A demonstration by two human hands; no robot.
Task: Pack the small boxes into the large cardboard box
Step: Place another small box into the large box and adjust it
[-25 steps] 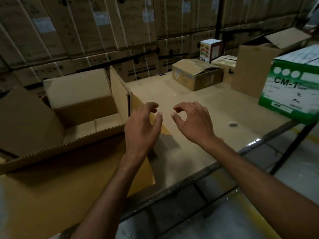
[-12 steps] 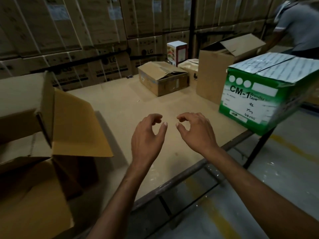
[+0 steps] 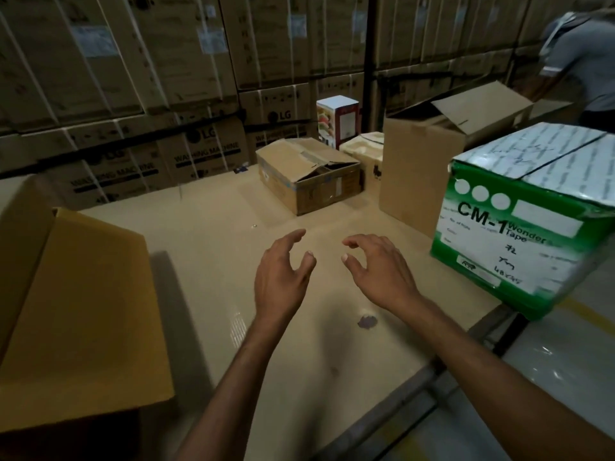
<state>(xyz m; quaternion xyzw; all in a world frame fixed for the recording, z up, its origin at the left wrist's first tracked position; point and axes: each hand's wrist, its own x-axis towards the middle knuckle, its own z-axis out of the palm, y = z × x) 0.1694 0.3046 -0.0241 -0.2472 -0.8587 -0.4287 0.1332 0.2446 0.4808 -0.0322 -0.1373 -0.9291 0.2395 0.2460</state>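
Note:
The large cardboard box point(image 3: 76, 304) sits at the left edge of the table, with only its outspread flap showing. My left hand point(image 3: 283, 277) and my right hand point(image 3: 376, 267) hover side by side over the bare table point(image 3: 213, 247), fingers curled and apart, holding nothing. Ahead of them lies a small brown box point(image 3: 309, 174) with loose flaps. Behind it stand a white and red printed box point(image 3: 337, 119) and a cream box point(image 3: 364, 154). A green and white "CM-1 Wonder Tape" box point(image 3: 529, 221) sits to the right of my right hand.
A tall open brown carton point(image 3: 429, 161) stands between the cream box and the green box. Stacked washing-machine cartons point(image 3: 166, 78) wall the far side. Another person point(image 3: 582, 61) bends at the top right. The table's front edge point(image 3: 416, 371) runs diagonally, with floor beyond.
My view has swung right, so the large box has slid toward the left edge and the green box fills more of the right. Both hands stay empty, fingers spread a little wider.

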